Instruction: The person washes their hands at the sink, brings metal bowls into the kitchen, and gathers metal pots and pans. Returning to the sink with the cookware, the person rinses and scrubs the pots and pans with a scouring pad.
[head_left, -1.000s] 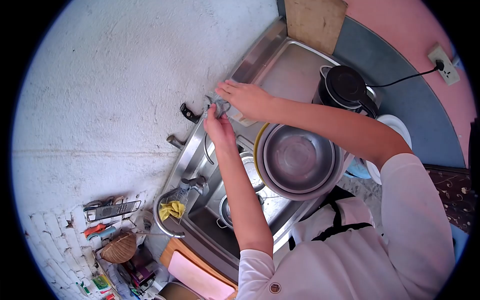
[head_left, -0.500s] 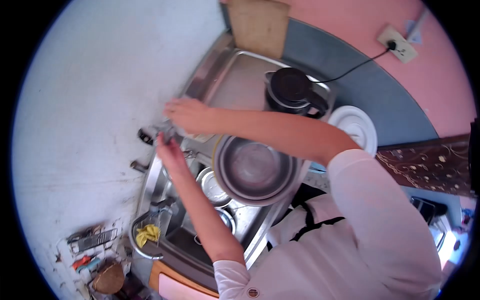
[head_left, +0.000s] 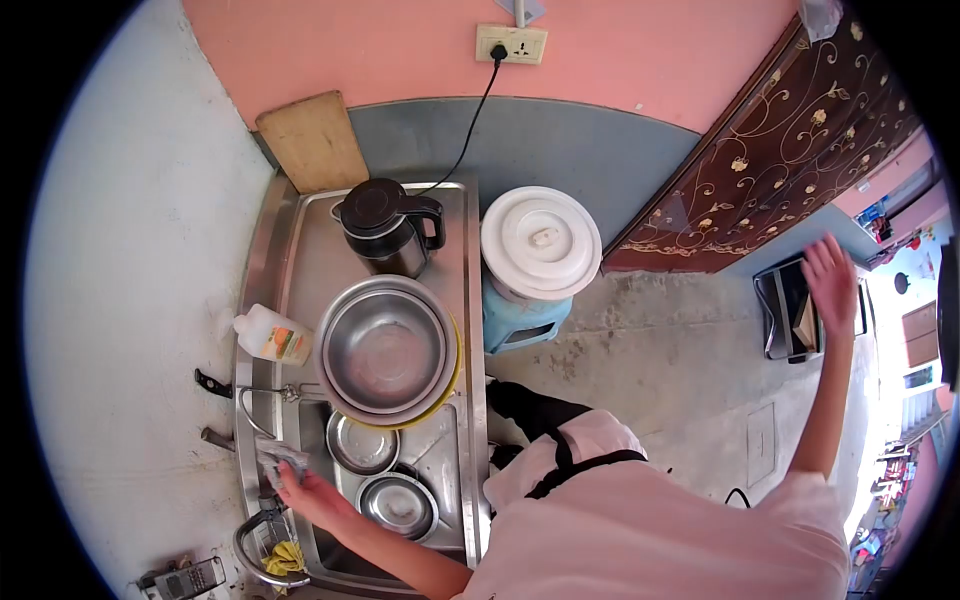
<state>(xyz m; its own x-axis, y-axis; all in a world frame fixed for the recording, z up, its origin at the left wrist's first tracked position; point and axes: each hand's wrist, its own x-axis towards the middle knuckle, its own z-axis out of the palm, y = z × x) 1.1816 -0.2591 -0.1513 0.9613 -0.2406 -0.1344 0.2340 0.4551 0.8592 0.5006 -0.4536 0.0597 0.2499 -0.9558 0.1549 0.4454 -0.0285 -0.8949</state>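
My left hand [head_left: 308, 493] is over the left edge of the sink [head_left: 445, 500], its fingers closed on a crumpled grey cloth [head_left: 282, 456]. Beside it stands the curved tap [head_left: 250, 410]. Two metal bowls, one nearer [head_left: 398, 506] and one farther [head_left: 362, 443], sit in the sink to the right of this hand. My right hand [head_left: 830, 280] reaches far out to the right over the floor, fingers stretched and nothing in them. In this view it appears close to a black open-framed object [head_left: 785, 310]; whether they touch I cannot tell.
Stacked metal basins [head_left: 385, 350] rest at the sink's far end, near a white plastic bottle [head_left: 272, 335]. Behind them stands a black electric kettle [head_left: 385, 225], its cord plugged into the wall. A white lidded bucket [head_left: 540, 245] sits on a blue stool [head_left: 520, 322]. A yellow cloth [head_left: 285, 558] hangs at lower left.
The view has swung to the right. My right hand has left the wall side of the sink and stretched out rightward. My left hand is now lower beside the tap, holding the cloth.
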